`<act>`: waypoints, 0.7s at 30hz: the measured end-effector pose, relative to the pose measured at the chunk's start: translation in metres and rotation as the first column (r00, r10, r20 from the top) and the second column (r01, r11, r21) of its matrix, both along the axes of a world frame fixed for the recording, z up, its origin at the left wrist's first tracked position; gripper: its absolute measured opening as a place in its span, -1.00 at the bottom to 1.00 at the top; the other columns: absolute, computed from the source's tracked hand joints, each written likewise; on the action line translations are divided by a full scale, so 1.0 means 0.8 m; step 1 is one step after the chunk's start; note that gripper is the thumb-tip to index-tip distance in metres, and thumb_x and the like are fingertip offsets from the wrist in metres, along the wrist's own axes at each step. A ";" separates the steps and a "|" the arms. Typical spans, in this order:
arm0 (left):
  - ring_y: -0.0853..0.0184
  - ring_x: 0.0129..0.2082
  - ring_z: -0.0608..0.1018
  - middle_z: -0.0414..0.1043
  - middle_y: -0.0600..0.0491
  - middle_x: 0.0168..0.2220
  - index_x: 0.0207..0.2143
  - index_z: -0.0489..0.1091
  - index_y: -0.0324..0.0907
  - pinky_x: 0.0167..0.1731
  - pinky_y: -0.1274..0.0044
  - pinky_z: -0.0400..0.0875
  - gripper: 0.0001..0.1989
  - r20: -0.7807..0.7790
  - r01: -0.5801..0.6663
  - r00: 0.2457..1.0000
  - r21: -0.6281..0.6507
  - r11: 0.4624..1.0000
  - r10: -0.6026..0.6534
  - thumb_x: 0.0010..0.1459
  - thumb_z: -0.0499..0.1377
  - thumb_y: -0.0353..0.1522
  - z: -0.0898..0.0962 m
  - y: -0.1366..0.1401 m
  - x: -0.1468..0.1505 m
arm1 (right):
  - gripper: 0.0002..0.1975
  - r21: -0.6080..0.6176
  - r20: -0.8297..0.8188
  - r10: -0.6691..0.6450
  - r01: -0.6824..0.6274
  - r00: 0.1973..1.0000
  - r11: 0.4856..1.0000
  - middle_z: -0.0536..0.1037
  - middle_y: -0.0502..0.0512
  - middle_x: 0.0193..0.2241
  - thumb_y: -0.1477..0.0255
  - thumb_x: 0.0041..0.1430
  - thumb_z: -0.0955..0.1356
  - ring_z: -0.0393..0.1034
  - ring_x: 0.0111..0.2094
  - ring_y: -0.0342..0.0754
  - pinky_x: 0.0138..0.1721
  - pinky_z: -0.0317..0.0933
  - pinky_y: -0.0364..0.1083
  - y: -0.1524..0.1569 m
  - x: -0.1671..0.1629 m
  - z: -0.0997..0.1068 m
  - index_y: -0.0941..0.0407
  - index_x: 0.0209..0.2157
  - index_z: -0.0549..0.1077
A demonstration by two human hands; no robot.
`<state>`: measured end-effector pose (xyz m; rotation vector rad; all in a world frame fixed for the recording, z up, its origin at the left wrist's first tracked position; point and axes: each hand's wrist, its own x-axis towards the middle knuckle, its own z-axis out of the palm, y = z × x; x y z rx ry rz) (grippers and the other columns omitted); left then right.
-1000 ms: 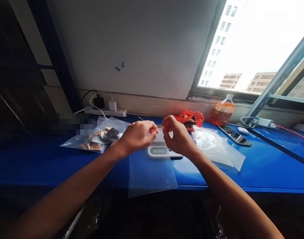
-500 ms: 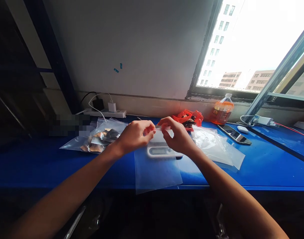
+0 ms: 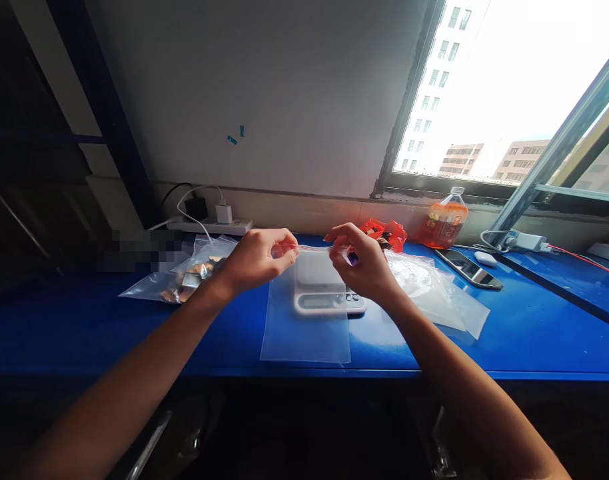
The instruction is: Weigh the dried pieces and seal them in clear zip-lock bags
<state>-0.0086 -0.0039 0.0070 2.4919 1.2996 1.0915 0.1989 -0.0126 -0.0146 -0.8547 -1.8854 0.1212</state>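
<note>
My left hand (image 3: 257, 257) and my right hand (image 3: 359, 263) pinch the two top corners of an empty clear zip bag (image 3: 304, 327), holding it stretched flat and hanging above a blue bench (image 3: 84, 327). Behind the bag sits a small white digital scale (image 3: 327, 293), seen partly through the plastic. The bag's lower edge reaches the bench's front edge.
Filled clear bags of dried pieces (image 3: 189, 280) lie at the left. A pile of empty clear bags (image 3: 434, 293) lies right of the scale, with a red plastic bag (image 3: 384, 233), an orange drink bottle (image 3: 447, 223), a phone (image 3: 469, 270) and a power strip (image 3: 209, 227) behind.
My hands have moved apart along the bag's top edge and lifted it slightly. The bag now hangs straighter and its lower edge has risen.
</note>
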 end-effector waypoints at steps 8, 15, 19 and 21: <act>0.37 -0.45 0.48 0.48 0.09 -0.46 -0.39 0.44 -0.19 -0.42 0.55 0.32 -0.86 0.020 -0.045 0.999 0.015 0.999 0.045 0.08 0.14 -0.32 0.003 0.003 -0.007 | -0.79 -0.010 0.059 -0.049 0.049 0.997 0.999 0.48 0.03 -0.39 0.60 -0.01 0.29 0.37 -0.37 -0.13 -0.35 0.23 -0.14 0.007 0.015 0.005 0.12 -0.29 0.41; 0.40 -0.44 0.45 0.44 0.11 -0.45 -0.43 0.40 -0.21 -0.39 0.56 0.32 -0.91 -0.072 0.160 0.985 0.061 0.985 -0.156 0.05 0.11 -0.41 -0.016 0.000 0.007 | -0.93 -0.018 0.339 -0.124 0.138 0.932 0.990 0.49 0.04 -0.41 0.49 0.08 0.32 0.36 -0.37 -0.09 -0.32 0.19 -0.11 0.002 0.011 0.001 0.11 -0.38 0.46; 0.40 -0.43 0.45 0.45 0.11 -0.43 -0.40 0.40 -0.21 -0.39 0.57 0.33 -0.91 -0.066 0.181 0.982 0.068 0.981 -0.176 0.06 0.11 -0.41 -0.017 0.000 0.008 | -0.94 -0.040 0.337 -0.113 0.135 0.935 0.990 0.49 0.03 -0.40 0.49 0.08 0.32 0.35 -0.39 -0.11 -0.32 0.19 -0.12 0.001 0.010 0.000 0.12 -0.41 0.45; 0.40 -0.43 0.45 0.45 0.11 -0.43 -0.39 0.41 -0.20 -0.40 0.57 0.32 -0.90 -0.064 0.166 0.985 0.083 0.983 -0.161 0.07 0.11 -0.39 -0.016 0.001 0.007 | -0.95 -0.039 0.312 -0.106 0.124 0.944 0.992 0.49 0.03 -0.40 0.50 0.07 0.32 0.36 -0.39 -0.12 -0.32 0.19 -0.13 0.003 0.012 0.001 0.12 -0.40 0.44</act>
